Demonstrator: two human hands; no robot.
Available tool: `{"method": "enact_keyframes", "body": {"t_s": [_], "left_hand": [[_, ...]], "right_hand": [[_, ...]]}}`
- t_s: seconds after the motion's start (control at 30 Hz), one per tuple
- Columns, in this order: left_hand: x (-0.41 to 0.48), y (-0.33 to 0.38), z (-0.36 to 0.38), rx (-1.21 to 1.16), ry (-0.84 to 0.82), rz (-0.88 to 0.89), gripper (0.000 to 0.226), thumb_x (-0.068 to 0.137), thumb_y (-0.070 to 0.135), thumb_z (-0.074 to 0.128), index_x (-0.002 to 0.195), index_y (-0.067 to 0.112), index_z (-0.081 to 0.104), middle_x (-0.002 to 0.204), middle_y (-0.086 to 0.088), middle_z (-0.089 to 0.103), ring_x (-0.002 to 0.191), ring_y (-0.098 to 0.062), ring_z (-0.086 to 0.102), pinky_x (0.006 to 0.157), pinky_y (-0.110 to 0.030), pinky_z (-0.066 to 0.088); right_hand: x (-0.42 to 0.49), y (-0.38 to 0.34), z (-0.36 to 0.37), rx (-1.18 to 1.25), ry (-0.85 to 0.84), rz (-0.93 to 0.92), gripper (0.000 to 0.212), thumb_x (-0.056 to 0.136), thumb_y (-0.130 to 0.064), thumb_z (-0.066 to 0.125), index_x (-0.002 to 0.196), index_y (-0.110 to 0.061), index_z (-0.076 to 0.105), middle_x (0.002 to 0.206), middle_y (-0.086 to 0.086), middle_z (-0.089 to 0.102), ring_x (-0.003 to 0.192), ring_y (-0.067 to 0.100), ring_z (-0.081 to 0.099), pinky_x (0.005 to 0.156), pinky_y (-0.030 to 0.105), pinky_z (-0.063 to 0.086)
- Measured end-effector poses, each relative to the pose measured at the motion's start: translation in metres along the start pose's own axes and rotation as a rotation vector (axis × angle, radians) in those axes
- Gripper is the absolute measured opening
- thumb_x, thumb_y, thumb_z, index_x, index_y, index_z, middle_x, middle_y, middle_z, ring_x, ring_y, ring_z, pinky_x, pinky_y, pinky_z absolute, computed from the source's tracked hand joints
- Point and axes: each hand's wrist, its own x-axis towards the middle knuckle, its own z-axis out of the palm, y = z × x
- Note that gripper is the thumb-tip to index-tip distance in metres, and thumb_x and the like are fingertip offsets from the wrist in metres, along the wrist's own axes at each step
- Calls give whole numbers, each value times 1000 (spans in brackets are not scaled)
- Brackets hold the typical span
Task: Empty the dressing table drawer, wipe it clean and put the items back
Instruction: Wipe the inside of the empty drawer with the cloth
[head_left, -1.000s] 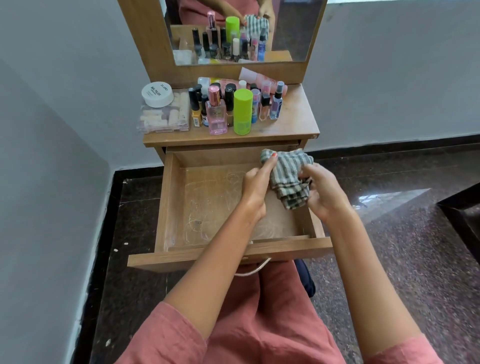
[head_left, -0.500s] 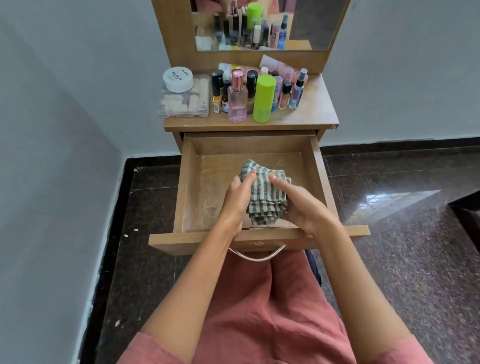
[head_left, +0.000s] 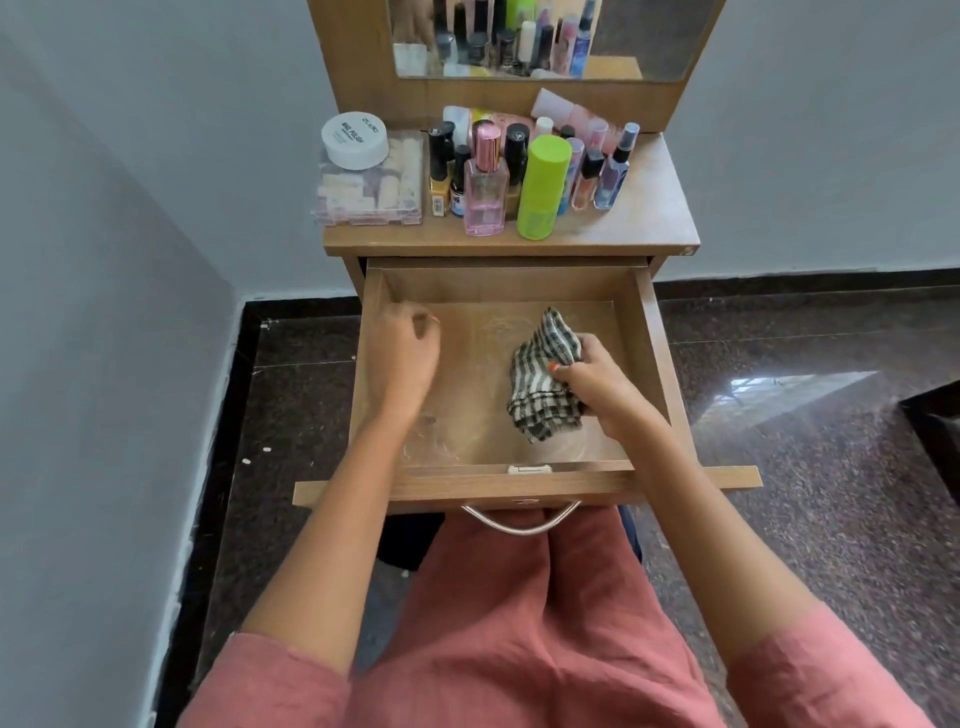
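Note:
The wooden drawer (head_left: 655, 364) of the dressing table stands pulled out, and only a striped grey-and-white cloth (head_left: 543, 384) lies inside it. My right hand (head_left: 597, 387) grips the bunched cloth and holds it down on the right half of the drawer floor. Over the drawer's left side hovers my left hand (head_left: 402, 353), fingers loosely curled and holding nothing. The drawer's items stand on the tabletop: a pink perfume bottle (head_left: 485, 187), a lime-green bottle (head_left: 543, 189), several small nail polish and spray bottles (head_left: 610, 171), a clear plastic box (head_left: 369, 192) and a white round jar (head_left: 354, 140) on it.
A mirror (head_left: 550, 36) rises behind the tabletop (head_left: 660, 208). A grey wall runs close along the left, and dark polished floor (head_left: 805, 415) spreads to the right. The drawer's metal handle (head_left: 519, 522) hangs just above my lap.
My left hand has let go of the cloth and moved to the drawer's left side. My right hand alone now holds the cloth, shifted right on the drawer floor.

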Motion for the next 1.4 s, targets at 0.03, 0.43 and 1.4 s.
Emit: {"method": "enact_keyframes", "body": {"t_s": [0.03, 0.43, 1.4], "left_hand": [[7, -5, -4, 34, 64, 35, 23, 93, 14, 47, 110, 6, 61, 111, -11, 62, 91, -16, 56, 80, -19, 38], [32, -58, -7, 108, -145, 104, 47, 100, 24, 28, 145, 12, 17, 155, -5, 11, 143, -18, 11, 116, -34, 15], [25, -62, 2, 46, -76, 74, 44, 100, 18, 27, 143, 13, 24, 155, -2, 14, 143, -16, 13, 118, -33, 13]], "right_hand": [[5, -2, -1, -13, -18, -1, 41, 92, -4, 46, 130, -13, 34, 115, 10, 52, 93, 19, 52, 69, 29, 46], [31, 13, 14, -1186, 60, -392, 72, 89, -43, 49, 143, -7, 17, 152, 15, 15, 141, 32, 14, 113, 46, 20], [84, 23, 39, -907, 424, -242, 52, 96, -22, 33, 140, 1, 21, 149, 22, 17, 140, 38, 11, 117, 48, 5]]}}
